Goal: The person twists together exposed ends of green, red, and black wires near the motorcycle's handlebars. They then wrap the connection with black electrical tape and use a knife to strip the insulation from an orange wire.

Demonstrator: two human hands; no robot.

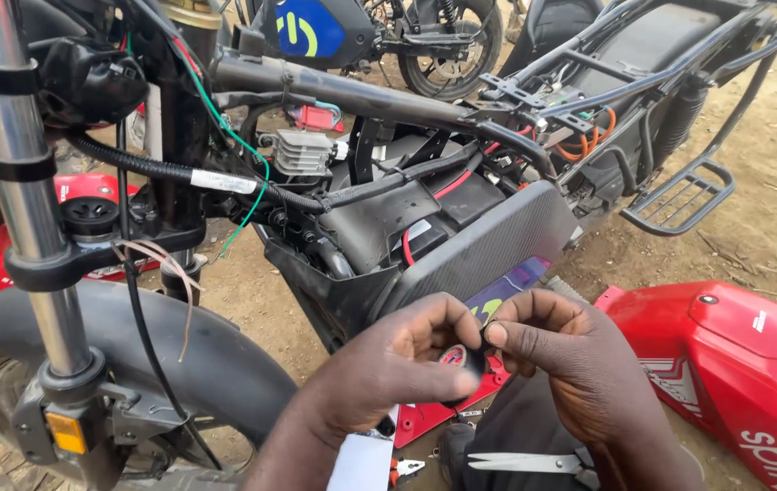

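My left hand and my right hand meet low in the middle of the head view, both gripping a small black roll of tape with a red core. The right thumb and forefinger pinch at the roll's edge. Just beyond the hands stands a stripped electric motorcycle with its black battery box, red and orange cables and a green wire exposed.
The chrome fork and black front mudguard fill the left. A red body panel lies on the dirt at right. Scissors and small pliers lie below my hands. Another motorcycle wheel stands behind.
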